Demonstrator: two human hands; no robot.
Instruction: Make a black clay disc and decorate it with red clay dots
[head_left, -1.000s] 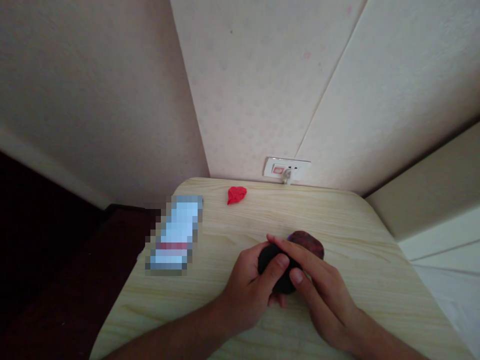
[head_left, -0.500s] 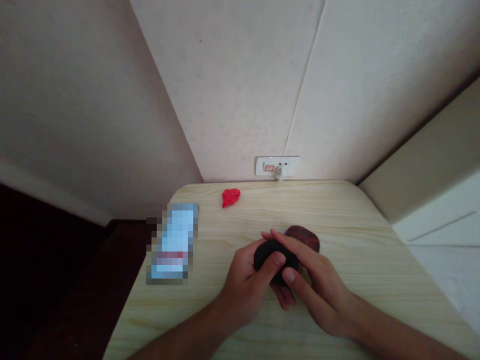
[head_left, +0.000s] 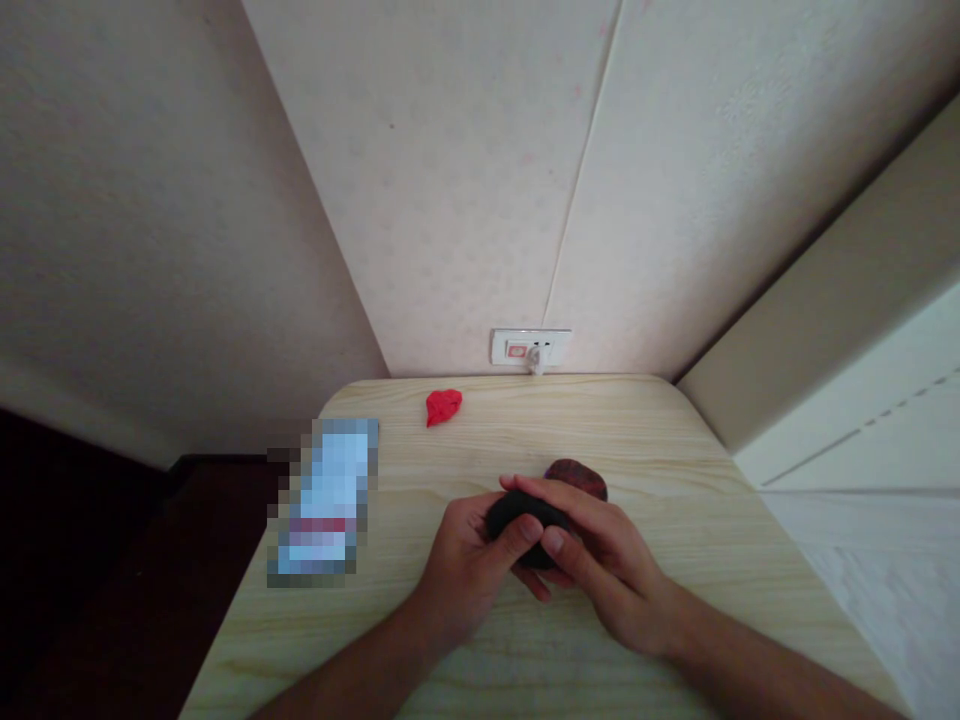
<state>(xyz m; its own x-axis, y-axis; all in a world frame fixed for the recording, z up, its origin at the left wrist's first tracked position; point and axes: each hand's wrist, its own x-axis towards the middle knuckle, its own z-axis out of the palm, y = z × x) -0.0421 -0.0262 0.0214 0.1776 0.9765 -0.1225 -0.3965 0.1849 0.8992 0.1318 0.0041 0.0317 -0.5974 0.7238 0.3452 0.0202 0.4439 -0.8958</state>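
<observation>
- Wall [head_left: 450,200], pale with a faint pattern, stands behind everything we see.
- Wooden table [head_left: 645,430] has its far edge close against this wall, which gives our forearms a broad surface to work above.
- Left hand [head_left: 454,575] lies around the left side of a black lump. Its thumb presses on the upper face, and the other fingers seem to go underneath, probably to carry it from below; they are mostly hidden, so we cannot tell how each one lies.
- Right hand [head_left: 626,590] covers the other side. Its long fingers lie nearly together over the far edge and its thumb tip presses near the left thumb, so we judge that the two hands keep the lump enclosed and steady.
- Blurred phone-like device [head_left: 334,480] lies on the table at our left, apart from the hands, where it does not disturb them.
- Wall socket [head_left: 555,345] sits just above the far edge of the table.
- Black lump [head_left: 510,507] is between our two hands, in front of our body, within easy reach of both thumbs.
- Dark red lump [head_left: 579,477] rests on the table just beyond the right fingers, partly covered by them.
- Red crumpled piece [head_left: 444,406] lies near the far edge, well apart from our hands.
- White plug [head_left: 535,360] is in the socket.
</observation>
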